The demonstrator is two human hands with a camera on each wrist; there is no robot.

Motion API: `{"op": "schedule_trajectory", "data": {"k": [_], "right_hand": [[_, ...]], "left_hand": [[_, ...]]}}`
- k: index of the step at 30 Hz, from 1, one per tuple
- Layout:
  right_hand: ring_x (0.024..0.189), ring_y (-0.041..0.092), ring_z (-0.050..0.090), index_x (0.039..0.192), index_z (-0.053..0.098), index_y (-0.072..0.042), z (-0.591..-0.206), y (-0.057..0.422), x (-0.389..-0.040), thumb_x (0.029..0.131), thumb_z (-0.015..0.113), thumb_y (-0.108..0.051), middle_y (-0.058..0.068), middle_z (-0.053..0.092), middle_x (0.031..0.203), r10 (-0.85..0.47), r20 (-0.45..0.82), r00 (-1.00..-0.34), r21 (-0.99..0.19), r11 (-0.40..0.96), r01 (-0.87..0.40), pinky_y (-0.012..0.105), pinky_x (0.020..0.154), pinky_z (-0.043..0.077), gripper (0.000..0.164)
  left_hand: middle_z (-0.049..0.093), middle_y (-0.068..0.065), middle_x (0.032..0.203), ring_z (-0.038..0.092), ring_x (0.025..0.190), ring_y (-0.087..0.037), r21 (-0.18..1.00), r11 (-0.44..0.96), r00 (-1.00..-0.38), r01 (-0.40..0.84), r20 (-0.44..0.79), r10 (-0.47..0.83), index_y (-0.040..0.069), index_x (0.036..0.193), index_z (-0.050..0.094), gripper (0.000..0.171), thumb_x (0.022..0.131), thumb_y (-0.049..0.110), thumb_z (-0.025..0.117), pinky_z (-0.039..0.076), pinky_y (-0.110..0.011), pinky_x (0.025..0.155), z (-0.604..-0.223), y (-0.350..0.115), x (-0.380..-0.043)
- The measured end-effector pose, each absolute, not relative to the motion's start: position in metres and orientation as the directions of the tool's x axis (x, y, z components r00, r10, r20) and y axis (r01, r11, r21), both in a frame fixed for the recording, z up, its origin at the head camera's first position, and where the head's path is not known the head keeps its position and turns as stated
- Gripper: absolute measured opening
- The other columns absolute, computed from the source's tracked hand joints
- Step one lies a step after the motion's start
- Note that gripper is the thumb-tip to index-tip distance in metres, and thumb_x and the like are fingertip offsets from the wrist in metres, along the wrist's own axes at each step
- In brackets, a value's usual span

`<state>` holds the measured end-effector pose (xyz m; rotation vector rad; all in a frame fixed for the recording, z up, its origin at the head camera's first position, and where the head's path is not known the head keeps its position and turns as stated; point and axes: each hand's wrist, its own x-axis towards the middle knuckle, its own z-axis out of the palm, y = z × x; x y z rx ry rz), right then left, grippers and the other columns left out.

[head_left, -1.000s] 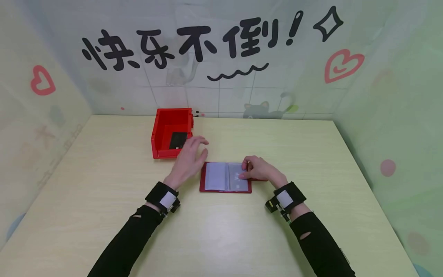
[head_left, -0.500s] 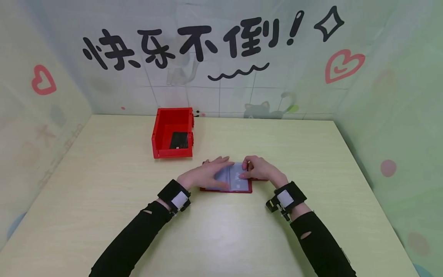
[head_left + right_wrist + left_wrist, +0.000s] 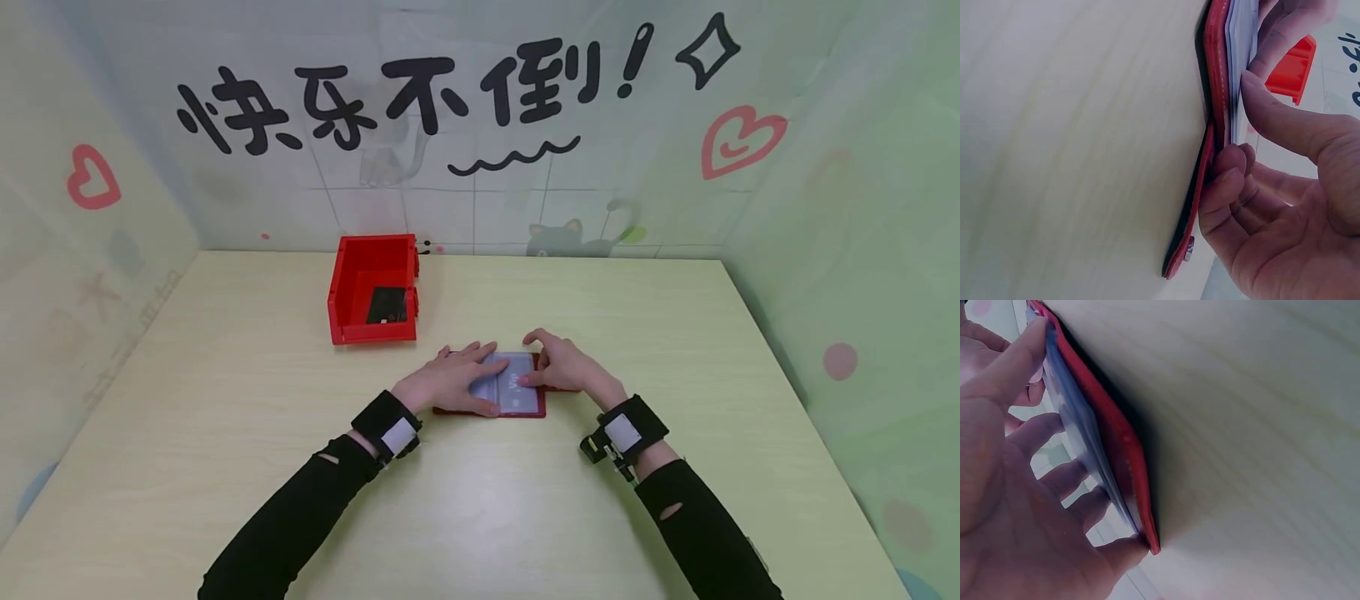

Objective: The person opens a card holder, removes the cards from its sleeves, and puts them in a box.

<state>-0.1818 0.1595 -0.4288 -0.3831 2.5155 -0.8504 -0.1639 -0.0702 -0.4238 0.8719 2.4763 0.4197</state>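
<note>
A red card holder [image 3: 542, 403] lies spread open on the table, its clear plastic sleeves [image 3: 516, 398] showing a card lettered "VIP". Across its left half rests my left hand [image 3: 453, 379], fingers straight and spread. The left wrist view shows that hand's fingertips [image 3: 1088, 503] on the sleeves. My right hand [image 3: 567, 367] is at the right edge: the thumb [image 3: 1272, 109] presses the sleeves, while curled fingers [image 3: 1225, 187] hold the edge by the snap strap [image 3: 1188, 219]. Its index finger sticks out in the head view. The left half's sleeves are mostly hidden under my left hand.
A red plastic bin [image 3: 372, 333] stands at the back left of the pale wooden table [image 3: 480, 508], with a flat black item [image 3: 386, 305] inside. A printed cloth backdrop [image 3: 637, 192] rises behind the table and on both sides.
My left hand has come from beside the red bin, right and nearer, onto the card holder's left half. My right index finger has straightened and lifted; the right thumb stays put.
</note>
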Motion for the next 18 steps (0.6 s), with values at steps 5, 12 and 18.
{"op": "schedule_trajectory", "data": {"k": [5, 12, 18], "right_hand": [[0.070, 0.016, 0.053, 0.143, 0.052, 0.000, -0.4286, 0.1587, -0.1815, 0.091, 0.074, -0.022, 0.007, 0.060, 0.080, -0.420, -0.279, -0.864, -0.585, 0.788, -0.194, 0.024, 0.061, 0.038, 0.061], [0.071, 0.018, 0.051, 0.124, 0.068, 0.000, -0.4263, 0.1551, -0.1792, 0.090, 0.076, -0.018, 0.007, 0.057, 0.078, -0.428, -0.136, -0.893, -0.574, 0.769, -0.281, 0.024, 0.061, 0.037, 0.040], [0.077, 0.020, 0.053, 0.099, 0.071, -0.003, -0.4281, 0.1548, -0.1795, 0.091, 0.074, -0.020, 0.009, 0.060, 0.084, -0.351, -0.088, -0.932, -0.619, 0.753, -0.225, 0.025, 0.063, 0.040, 0.018]], "left_hand": [[0.017, -0.009, 0.170, 0.015, 0.157, -0.037, 0.428, 0.752, -0.684, 0.501, -0.337, 0.647, 0.024, 0.158, 0.033, 0.081, 0.090, 0.049, 0.070, 0.013, -0.070, 0.121, -0.4255, -0.0697, -0.1641], [0.018, -0.009, 0.169, 0.015, 0.157, -0.038, 0.424, 0.755, -0.687, 0.500, -0.336, 0.644, 0.025, 0.158, 0.033, 0.081, 0.090, 0.050, 0.069, 0.012, -0.070, 0.121, -0.4290, -0.0696, -0.1651], [0.020, -0.010, 0.169, 0.015, 0.157, -0.038, 0.450, 0.748, -0.694, 0.488, -0.320, 0.645, 0.024, 0.158, 0.033, 0.083, 0.089, 0.049, 0.071, 0.011, -0.069, 0.121, -0.4305, -0.0704, -0.1647]]}}
